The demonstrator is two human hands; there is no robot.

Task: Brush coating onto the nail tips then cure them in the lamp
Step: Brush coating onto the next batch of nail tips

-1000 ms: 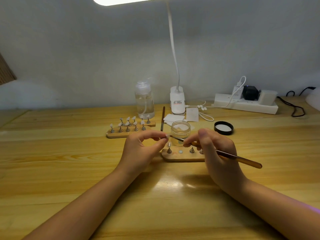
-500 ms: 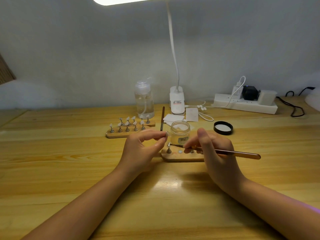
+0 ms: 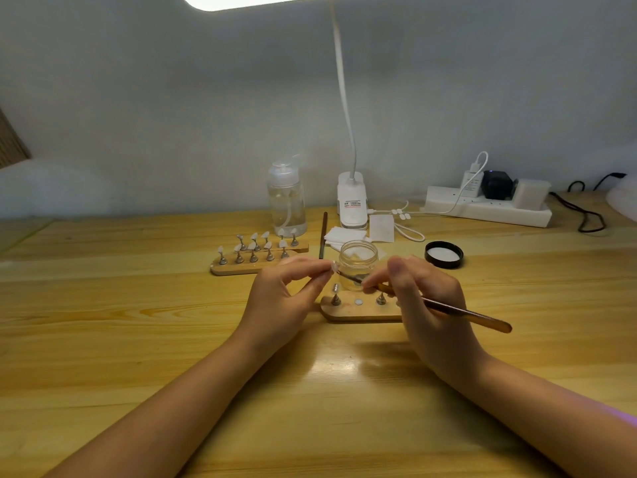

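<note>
My left hand (image 3: 282, 298) pinches a small clear nail tip (image 3: 333, 266) between thumb and forefinger, just left of the open glass jar (image 3: 358, 261). My right hand (image 3: 424, 298) grips a thin brown brush (image 3: 462, 312); its bristle end reaches the nail tip. Below both hands lies a wooden holder (image 3: 358, 310) with metal pegs, partly hidden by my right hand. A second wooden holder (image 3: 255, 262) farther left carries several nail tips on pegs.
The jar's black lid (image 3: 444, 254) lies to the right. Behind stand a clear pump bottle (image 3: 286, 201), a white desk lamp base (image 3: 352, 201), white wipes (image 3: 365, 231), a dark stick (image 3: 323, 239) and a power strip (image 3: 489, 205) with cables. A white rounded object (image 3: 625, 201) shows at the far right edge.
The brush handle dropped level, then tilted down to the right again. Its tip moved left to the nail tip in my left hand. My left hand stayed nearly still.
</note>
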